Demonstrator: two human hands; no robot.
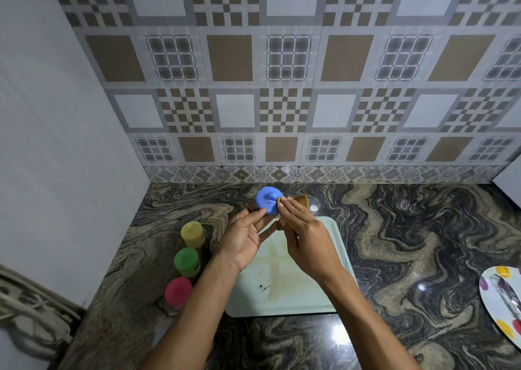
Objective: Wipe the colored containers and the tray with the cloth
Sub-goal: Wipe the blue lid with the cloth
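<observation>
On the marbled dark desk (pixel 408 242), closest to the person, a spotted plate (pixel 499 299) lies at the right edge, partly cut off by the frame. To the left, three lidded containers stand in a row running away from the viewer: the red container (pixel 178 290), then the green container (pixel 186 261), then the yellow container (pixel 192 233), all just beside the left edge of the pale tray (pixel 282 299), whose surface shows brownish stains and dark specks. Above the tray's far end, the left hand (pixel 245 237) grips the blue container (pixel 267 199), thumb on its face and fingers behind it. The right hand (pixel 307 237) pinches the brown cloth (pixel 300 200) and presses it against the blue container's right side. Beyond stands a patterned tiled wall (pixel 282 87).
</observation>
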